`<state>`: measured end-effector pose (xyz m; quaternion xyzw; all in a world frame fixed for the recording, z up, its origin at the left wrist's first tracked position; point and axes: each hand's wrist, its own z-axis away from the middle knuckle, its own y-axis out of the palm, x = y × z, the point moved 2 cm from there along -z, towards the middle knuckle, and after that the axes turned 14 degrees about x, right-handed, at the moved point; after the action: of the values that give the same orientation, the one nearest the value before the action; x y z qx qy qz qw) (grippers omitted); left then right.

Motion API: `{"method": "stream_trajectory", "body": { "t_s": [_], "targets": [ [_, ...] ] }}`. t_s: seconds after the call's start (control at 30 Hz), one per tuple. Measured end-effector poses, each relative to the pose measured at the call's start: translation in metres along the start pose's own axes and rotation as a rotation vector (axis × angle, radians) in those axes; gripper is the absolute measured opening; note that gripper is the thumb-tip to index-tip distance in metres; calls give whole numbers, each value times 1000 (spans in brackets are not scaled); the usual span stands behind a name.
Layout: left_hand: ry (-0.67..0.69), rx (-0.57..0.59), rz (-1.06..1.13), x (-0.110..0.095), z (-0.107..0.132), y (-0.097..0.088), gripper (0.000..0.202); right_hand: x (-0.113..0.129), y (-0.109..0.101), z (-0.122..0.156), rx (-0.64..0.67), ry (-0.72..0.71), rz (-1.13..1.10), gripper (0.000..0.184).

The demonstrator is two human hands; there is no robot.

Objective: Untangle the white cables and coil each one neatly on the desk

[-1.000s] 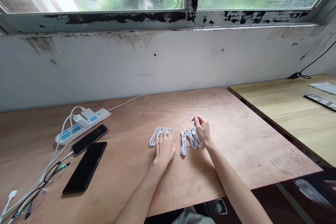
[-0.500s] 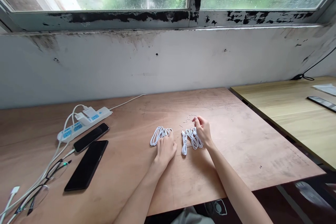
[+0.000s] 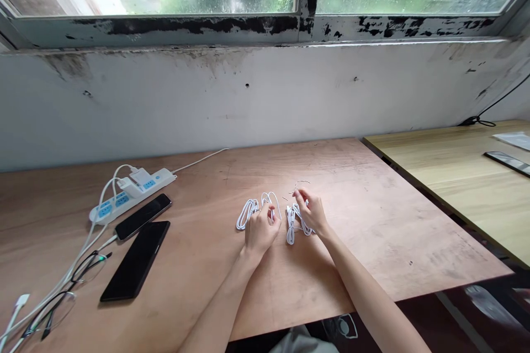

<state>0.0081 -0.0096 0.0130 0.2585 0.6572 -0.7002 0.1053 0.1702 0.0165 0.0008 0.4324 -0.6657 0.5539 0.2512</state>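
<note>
Two coiled white cables lie on the brown wooden table (image 3: 372,231). My left hand (image 3: 260,227) is closed on the left cable bundle (image 3: 249,210) and lifts some of its loops off the table. My right hand (image 3: 312,212) rests on the right cable bundle (image 3: 292,220), fingers curled and pinching near its far end. A thin wire twist tie (image 3: 301,183) lies just beyond my right hand.
A white power strip (image 3: 131,194) with plugs and cables sits at the left, with two dark phones (image 3: 141,217) (image 3: 136,260) and a pair of glasses (image 3: 62,297) nearer the front. A lighter table (image 3: 451,171) stands at the right with a dark flat object (image 3: 507,161).
My left hand has curled and raised loops of the left cable. My right hand has slid left and down over the right bundle, away from the twist tie.
</note>
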Motion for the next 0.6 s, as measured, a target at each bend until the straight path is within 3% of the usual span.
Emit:
{"method": "stream_trajectory", "body": {
  "t_s": [0.13, 0.37, 0.47, 0.6],
  "targets": [
    [47, -74, 65, 0, 2, 0, 20, 5, 9, 0, 180, -32, -91, 29],
    [227, -132, 89, -2, 5, 7, 26, 7, 28, 6, 452, 93, -643, 52],
    [338, -134, 133, -1, 4, 11, 32, 7, 34, 7, 474, 138, -861, 56],
    [411, -96, 197, 1, 3, 13, 33, 11, 36, 6, 455, 114, -1127, 43]
  ]
}}
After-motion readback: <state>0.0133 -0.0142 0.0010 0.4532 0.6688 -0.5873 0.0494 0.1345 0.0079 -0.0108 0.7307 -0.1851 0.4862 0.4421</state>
